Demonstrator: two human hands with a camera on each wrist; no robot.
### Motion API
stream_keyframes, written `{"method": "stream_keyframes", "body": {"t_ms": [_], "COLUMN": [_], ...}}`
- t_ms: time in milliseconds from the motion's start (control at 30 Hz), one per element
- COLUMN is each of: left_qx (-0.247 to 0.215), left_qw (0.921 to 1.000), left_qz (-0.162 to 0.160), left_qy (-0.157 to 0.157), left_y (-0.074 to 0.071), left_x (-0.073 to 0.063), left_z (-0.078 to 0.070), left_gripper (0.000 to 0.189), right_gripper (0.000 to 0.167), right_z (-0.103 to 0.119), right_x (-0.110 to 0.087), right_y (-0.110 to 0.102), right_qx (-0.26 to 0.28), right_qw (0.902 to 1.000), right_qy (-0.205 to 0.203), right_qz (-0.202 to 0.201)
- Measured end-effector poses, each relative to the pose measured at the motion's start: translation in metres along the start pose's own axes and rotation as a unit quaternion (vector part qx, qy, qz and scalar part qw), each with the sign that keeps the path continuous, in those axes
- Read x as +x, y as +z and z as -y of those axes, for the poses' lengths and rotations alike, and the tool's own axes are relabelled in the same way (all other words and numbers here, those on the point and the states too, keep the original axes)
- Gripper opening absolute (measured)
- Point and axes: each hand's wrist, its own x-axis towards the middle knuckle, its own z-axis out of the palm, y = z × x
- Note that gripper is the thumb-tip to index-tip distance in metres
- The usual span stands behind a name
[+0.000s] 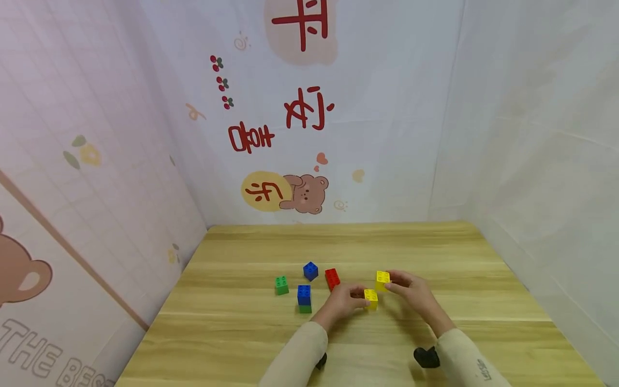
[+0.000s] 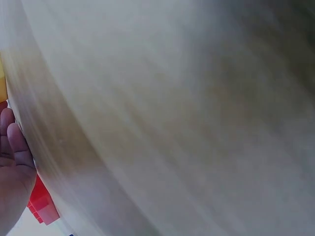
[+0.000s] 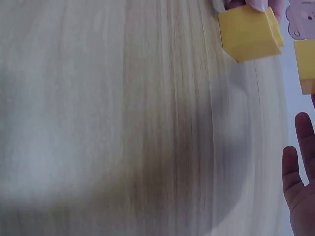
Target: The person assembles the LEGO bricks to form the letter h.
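My left hand pinches a yellow toy brick between thumb and fingers. Just behind and to its right, my right hand grips a second yellow toy brick. The two bricks are close together but look apart. In the right wrist view, the left hand's yellow brick appears at the top, and the other yellow brick is cut off by the right edge. Beyond my left hand lies a red brick, whose end also shows in the left wrist view.
Left of the hands, a blue brick sits on a green brick. Another blue brick and a light green brick lie nearby on the wooden table. Printed white cloth surrounds the table's back and sides.
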Motion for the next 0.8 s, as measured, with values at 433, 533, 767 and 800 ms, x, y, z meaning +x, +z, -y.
{"method": "stream_keyframes", "body": {"t_ms": [433,533,767,800], "left_qx": [0.028,0.029,0.029,0.027], "left_qw": [0.9991,0.9991,0.9992,0.9993], "left_qz": [0.002,0.000,0.001,0.002], "left_qy": [0.032,0.030,0.028,0.027], "left_y": [-0.002,-0.001,-0.002,-0.002], "left_x": [-0.003,-0.002,-0.002,-0.002], "left_z": [-0.001,-0.001,-0.001,-0.002], "left_gripper": [0.031,0.030,0.028,0.028], "right_gripper": [0.042,0.043,0.045,0.045], "right_z": [0.003,0.003,0.005,0.005], "right_x": [0.006,0.005,0.005,0.005], "right_y": [0.015,0.015,0.013,0.012], "right_qx": [0.020,0.008,-0.029,-0.035], "right_qw": [0.9979,0.9975,0.9955,0.9949], "right_qy": [-0.019,-0.025,-0.036,-0.041], "right_qz": [0.059,0.065,0.083,0.085]}}
